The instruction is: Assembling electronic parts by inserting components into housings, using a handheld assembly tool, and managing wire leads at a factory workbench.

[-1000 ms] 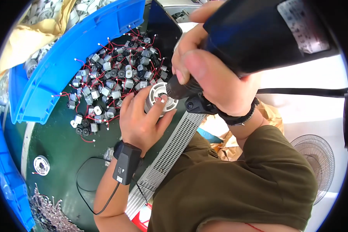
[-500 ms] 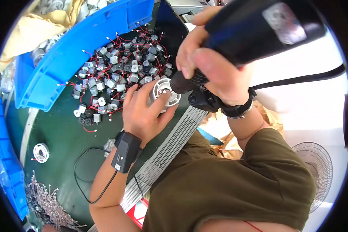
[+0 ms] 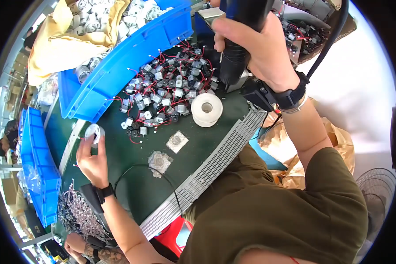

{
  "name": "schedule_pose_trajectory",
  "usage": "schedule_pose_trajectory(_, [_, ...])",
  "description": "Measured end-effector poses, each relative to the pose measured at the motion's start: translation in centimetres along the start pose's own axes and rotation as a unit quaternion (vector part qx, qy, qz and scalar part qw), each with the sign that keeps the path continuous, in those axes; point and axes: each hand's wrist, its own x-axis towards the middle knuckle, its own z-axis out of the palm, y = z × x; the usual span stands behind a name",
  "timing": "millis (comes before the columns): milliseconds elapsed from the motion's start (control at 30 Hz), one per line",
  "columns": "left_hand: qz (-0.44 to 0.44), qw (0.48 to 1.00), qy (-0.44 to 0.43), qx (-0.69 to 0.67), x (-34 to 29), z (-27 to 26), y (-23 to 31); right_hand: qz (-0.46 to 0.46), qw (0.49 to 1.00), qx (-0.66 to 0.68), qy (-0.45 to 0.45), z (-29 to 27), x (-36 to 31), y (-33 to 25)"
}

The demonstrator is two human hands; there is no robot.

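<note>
At the left of the green tabletop, my left hand (image 3: 92, 165) has its fingers closed on the edge of a white round plastic part (image 3: 94, 133) with a dark centre. Small wire ends stick out beside these fingers. My right hand (image 3: 262, 46) is wrapped around a black power screwdriver (image 3: 235, 57), raised at the upper right with its nose pointing down. A white spool-shaped holder (image 3: 207, 109) with a hole in its middle stands on the tabletop below and left of the tool, apart from both hands.
Small motors (image 3: 167, 92) with red wires lie heaped beyond the holder. A blue bin (image 3: 132, 50) of white parts stands behind, another blue bin (image 3: 39, 167) at left. A wire bundle (image 3: 81, 211) and a co-worker's forearm (image 3: 112, 255) show lower left. A perforated metal strip (image 3: 207, 163) edges the table.
My left hand has left the spool-shaped holder and moved left, to a white round part. The screwdriver has swung up and away from the holder, still in my right hand. The view has shifted.
</note>
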Motion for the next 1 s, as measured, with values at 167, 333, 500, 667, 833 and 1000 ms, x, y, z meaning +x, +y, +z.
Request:
schedule_pose_trajectory(167, [-0.006, 0.97, 0.131, 0.204, 2.3, -0.9, 3.5, 0.135, 0.984, -0.07, 0.098, 1.3, -0.1, -0.9])
schedule_pose_trajectory(333, [0.143, 0.983, -0.009, -0.114, 8.0, 3.7, 14.8, 0.139, 0.984, -0.078, 0.077, 1.4, 0.5, -0.3])
schedule_pose_trajectory(500, [0.061, 0.958, -0.279, -0.008, 11.0, 10.5, 14.7, 0.086, 0.994, -0.056, 0.044, 2.2, 0.3, 1.9])
schedule_pose_trajectory(667, [-0.096, 0.943, -0.166, -0.271, 10.6, 9.3, 12.6, 0.093, 0.992, -0.074, 0.048, 0.7, 0.3, 2.5])
schedule_pose_trajectory(833, [-0.317, 0.674, -0.159, -0.648, 10.7, 4.0, 11.5, -0.093, 0.955, -0.2, 0.198, 2.3, -0.5, 3.4])
schedule_pose_trajectory(1000, [-0.278, 0.516, -0.289, -0.757, 9.1, 0.6, 12.6, -0.149, 0.95, -0.26, -0.086, 3.7, -2.8, 1.8])
